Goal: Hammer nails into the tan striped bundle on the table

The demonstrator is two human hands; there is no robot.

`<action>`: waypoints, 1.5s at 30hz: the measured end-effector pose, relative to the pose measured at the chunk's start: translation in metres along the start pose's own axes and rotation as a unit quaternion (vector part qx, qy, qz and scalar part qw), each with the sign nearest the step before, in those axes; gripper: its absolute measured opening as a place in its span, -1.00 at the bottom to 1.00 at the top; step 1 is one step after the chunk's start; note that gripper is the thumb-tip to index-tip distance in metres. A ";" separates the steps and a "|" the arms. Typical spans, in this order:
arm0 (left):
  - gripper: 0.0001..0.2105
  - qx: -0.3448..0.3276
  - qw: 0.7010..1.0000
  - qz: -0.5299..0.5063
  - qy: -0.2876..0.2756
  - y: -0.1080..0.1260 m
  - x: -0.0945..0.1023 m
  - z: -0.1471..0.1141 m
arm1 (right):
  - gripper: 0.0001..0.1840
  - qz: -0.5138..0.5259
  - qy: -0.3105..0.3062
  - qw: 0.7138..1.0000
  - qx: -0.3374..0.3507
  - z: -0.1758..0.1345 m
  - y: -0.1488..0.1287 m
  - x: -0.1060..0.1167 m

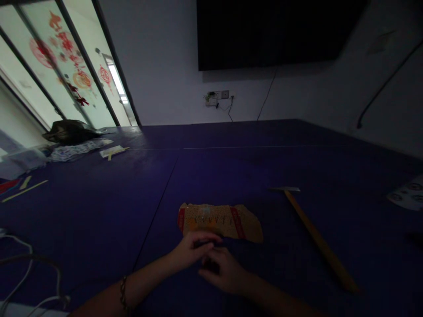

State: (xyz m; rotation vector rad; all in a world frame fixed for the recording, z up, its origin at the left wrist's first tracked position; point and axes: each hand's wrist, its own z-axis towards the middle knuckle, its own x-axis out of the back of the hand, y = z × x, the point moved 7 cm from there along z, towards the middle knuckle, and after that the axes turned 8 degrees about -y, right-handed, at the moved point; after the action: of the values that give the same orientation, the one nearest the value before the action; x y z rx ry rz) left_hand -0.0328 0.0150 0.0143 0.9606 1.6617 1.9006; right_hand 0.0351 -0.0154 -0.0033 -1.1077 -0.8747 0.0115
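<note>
My left hand (194, 247) reaches in from the lower left, a braided bracelet (123, 293) on its wrist. Its fingers are stretched forward and slightly bent, with a gap above the thumb. Against its fingertips rests my right hand (224, 270), loosely curled, its thumb apart from the fingers. I see nothing held in either hand. Just beyond them lies a flat, crumpled-edged tan packet (228, 219) with red bands and small print; the left fingers overlap its near edge, and whether they touch it I cannot tell. To the right lies a hammer (313, 231) with a long wooden handle and thin metal head.
All this lies on a broad dark blue tabletop (211, 171) with seams. Pale cables (29, 264) loop at the lower left. A dark bag (69, 131), papers (79, 149) and yellow strips (24, 190) lie far left. A patterned sheet (408, 193) sits at the right edge.
</note>
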 end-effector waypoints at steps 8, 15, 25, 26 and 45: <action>-0.49 0.002 0.999 -0.029 -0.035 -0.018 -0.001 -0.005 | -0.61 0.049 0.030 0.998 -0.003 0.006 0.008 0.008; -0.49 0.013 0.998 -0.022 -0.053 -0.023 -0.003 -0.010 | -0.57 0.098 0.010 0.995 0.023 0.008 0.006 0.008; -0.50 -0.013 0.998 0.000 -0.057 -0.018 -0.004 -0.009 | -0.56 0.091 0.011 0.996 0.019 0.006 0.011 0.006; -0.52 -0.018 0.998 -0.004 -0.060 -0.018 -0.005 -0.008 | -0.54 0.086 0.009 0.996 0.015 0.005 0.012 0.005; -0.68 0.001 0.999 0.001 -0.045 -0.015 -0.004 -0.005 | -0.34 0.024 -0.026 0.997 -0.065 -0.001 0.028 -0.004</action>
State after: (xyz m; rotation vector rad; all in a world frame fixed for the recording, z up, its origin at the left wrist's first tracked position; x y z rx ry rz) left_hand -0.0354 0.0114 -0.0017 1.0323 1.6121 1.8302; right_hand 0.0443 -0.0050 -0.0275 -1.2554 -0.9049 0.0230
